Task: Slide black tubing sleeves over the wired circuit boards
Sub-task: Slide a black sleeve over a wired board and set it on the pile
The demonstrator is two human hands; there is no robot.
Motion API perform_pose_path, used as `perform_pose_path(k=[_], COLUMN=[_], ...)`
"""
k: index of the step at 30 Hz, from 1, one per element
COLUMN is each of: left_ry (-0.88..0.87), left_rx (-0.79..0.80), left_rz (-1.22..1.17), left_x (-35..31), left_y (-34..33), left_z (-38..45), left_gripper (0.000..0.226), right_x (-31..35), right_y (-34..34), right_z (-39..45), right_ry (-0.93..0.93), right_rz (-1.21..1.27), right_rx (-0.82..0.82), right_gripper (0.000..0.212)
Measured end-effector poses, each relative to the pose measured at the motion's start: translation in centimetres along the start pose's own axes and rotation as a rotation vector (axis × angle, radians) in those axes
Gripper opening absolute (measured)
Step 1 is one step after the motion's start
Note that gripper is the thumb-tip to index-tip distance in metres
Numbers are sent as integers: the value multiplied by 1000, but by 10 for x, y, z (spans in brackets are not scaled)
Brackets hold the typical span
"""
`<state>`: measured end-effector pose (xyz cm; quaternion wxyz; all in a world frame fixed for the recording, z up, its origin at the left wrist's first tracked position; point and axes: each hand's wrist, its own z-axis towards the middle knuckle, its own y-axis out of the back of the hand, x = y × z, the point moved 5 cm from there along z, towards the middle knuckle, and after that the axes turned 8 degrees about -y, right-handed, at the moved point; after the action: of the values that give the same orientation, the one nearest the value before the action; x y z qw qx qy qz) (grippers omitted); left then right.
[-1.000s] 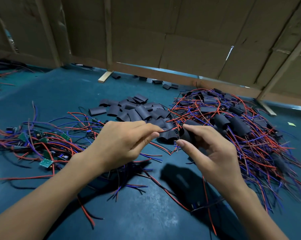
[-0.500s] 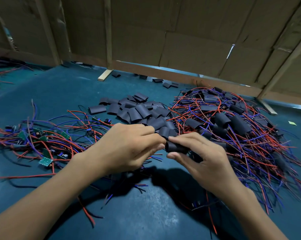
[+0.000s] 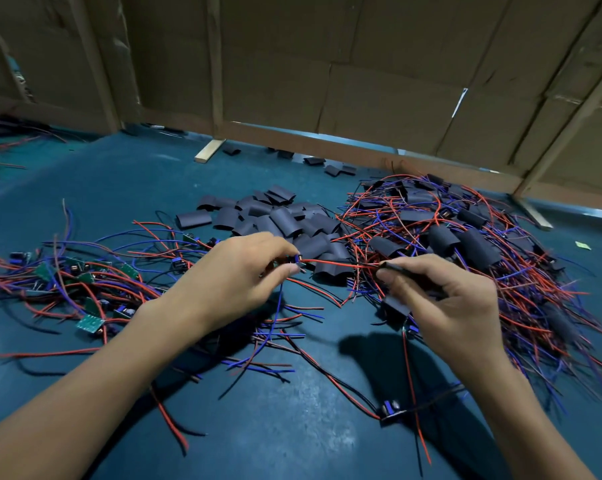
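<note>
A teal surface (image 3: 126, 188) fronts cardboard walls, with loose black sleeves (image 3: 275, 216) heaped at centre frame. The left hand (image 3: 233, 282) pinches a small wired board (image 3: 295, 259) at centre; the right hand (image 3: 445, 299) pinches a flattened black sleeve (image 3: 394, 268) just right of it, red wire (image 3: 334, 263) stretched between. Likely risk: stray wires from the tangled pile (image 3: 483, 244) at right snagging the sleeve mouth, so it jams short of the board.

Board (image 3: 294, 259) in left hand (image 3: 230, 285): mostly hidden by fingertips. Sleeve (image 3: 396, 270) in right hand (image 3: 455, 306): largely covered by fingers (shape unclear). Right wire pile (image 3: 552, 306): blurred at its outer edge. Both forearms: cut off by the bottom edge.
</note>
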<state>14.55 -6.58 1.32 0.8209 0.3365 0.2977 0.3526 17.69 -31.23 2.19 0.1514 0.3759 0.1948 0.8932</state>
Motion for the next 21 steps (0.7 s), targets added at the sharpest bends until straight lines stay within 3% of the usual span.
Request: perform_pose_path(k=[6,10,13,17,21], left_ry=[-79,-113,-112,-167,-156], left_rx=[-127,-235,-246,-243,-279], left_rz=[-94,-220,-336,-385,-383], left_x=[-11,-22,-28,-38,-39], left_y=[3,4,0,-4,-5], left_z=[2,2,3,5,6], left_gripper=[23,27,24,19,22], right_x=[-7,-1,5,13,14], right_y=[-11,-19,-22,-22,-25], right_z=[0,-1,-4,-7,-8], right_ry=[67,191,173,78,50], right_rz=[-418,-538,-407,-57,39], right_rx=[183,186,194,219,214], right_gripper=[42,42,41,34,37])
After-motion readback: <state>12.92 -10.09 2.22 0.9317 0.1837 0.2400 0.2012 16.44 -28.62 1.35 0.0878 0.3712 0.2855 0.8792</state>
